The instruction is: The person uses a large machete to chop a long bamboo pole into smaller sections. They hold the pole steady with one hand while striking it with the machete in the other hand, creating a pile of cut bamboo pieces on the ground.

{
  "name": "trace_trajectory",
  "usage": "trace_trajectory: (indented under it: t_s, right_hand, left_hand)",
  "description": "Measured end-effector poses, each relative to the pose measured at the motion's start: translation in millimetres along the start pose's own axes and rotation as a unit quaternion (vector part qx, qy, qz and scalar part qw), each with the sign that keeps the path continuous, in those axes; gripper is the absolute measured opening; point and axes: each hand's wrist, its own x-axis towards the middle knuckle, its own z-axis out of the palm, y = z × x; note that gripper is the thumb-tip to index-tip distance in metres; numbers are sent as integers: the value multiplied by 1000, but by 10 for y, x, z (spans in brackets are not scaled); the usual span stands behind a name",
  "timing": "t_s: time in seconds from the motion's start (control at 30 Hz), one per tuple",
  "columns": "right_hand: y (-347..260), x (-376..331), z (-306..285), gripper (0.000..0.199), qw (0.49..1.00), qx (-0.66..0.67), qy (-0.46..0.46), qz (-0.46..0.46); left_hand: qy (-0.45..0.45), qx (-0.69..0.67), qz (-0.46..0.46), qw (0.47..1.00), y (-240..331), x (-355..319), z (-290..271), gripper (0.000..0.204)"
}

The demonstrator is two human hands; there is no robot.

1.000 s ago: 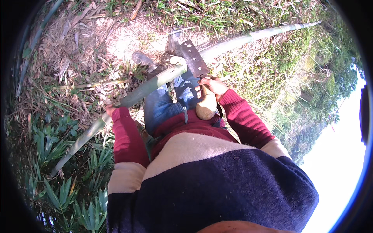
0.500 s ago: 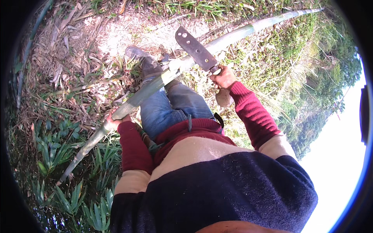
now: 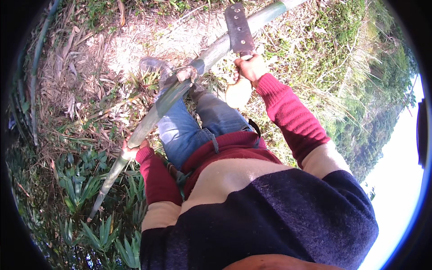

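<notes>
A long green bamboo pole (image 3: 155, 114) runs slantwise from the lower left to the top right across my legs. My left hand (image 3: 134, 149) is closed around its lower part, fingers partly hidden behind it. Near mid-length, by my boot, a ragged pale patch of splintered bamboo (image 3: 185, 74) stands out at a joint. My right hand (image 3: 252, 68) grips a broad cleaver-like knife (image 3: 238, 29) by its handle. The dark blade, dotted with holes, points upward and overlaps the upper pole in view; whether it touches, I cannot tell. A pale, rounded handle end (image 3: 238, 93) shows below that hand.
Dry leaves and stalks (image 3: 67, 85) cover the ground at left, with another bamboo stem (image 3: 38, 67) near the left rim. Leafy green plants (image 3: 78, 184) grow at lower left. Grass (image 3: 333, 54) and a wooded slope lie to the right. My boot (image 3: 155, 64) is close to the pole.
The knife has swung up and its blade now stands more upright. The bamboo pole has tilted more steeply in view. My left hand keeps its hold.
</notes>
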Motion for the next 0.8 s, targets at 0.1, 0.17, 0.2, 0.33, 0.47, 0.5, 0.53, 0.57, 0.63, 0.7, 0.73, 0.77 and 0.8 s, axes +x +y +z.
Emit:
trace_trajectory:
  t_s: [0.1, 0.17, 0.2, 0.33, 0.47, 0.5, 0.53, 0.57, 0.63, 0.7, 0.73, 0.77, 0.8]
  right_hand:
    - [14, -361, 26, 32, 954, -245, -169, -19]
    - [-183, -410, -101, 26, 926, -340, -157, -51]
    - [-61, -67, -274, 26, 951, -278, -110, -78]
    - [365, 312, -169, 36, 999, -21, -37, -6]
    - [625, -193, 71, 76, 890, -384, -70, -236]
    - [201, -245, -64, 78, 910, -387, -135, -58]
    - [377, 66, -236, 65, 888, -422, -39, -176]
    - [138, -109, -258, 54, 957, -260, -61, -114]
    - [366, 292, -118, 39, 994, 106, 10, 1]
    - [428, -323, 119, 27, 956, -231, 42, -174]
    - [526, -416, 136, 32, 954, -261, -75, -125]
    - [609, -454, 122, 37, 936, -286, -193, -73]
    - [643, -450, 59, 40, 937, -293, -182, -59]
  left_hand:
    - [-55, -71, 22, 996, -62, -98, 15, 30]
    - [85, -17, 73, 994, -201, -283, 293, 28]
    - [77, -33, 68, 994, -216, -303, 427, 28]
    - [110, 3, 86, 990, -76, -231, 457, 25]
    - [98, -61, 44, 992, -34, -225, 366, 24]
    - [135, -59, 52, 988, -91, -297, 447, 23]
    - [162, -60, 58, 983, -182, -301, 742, 23]
    - [198, -52, 72, 976, -137, -388, 880, 22]
    - [134, -60, 51, 988, -75, -186, 560, 26]
    - [96, -51, 50, 993, -107, -107, 414, 29]
    - [98, -41, 53, 993, -90, -137, 453, 30]
    - [119, -44, 44, 991, -86, -152, 499, 30]
    - [139, -47, 35, 989, -70, -183, 544, 30]
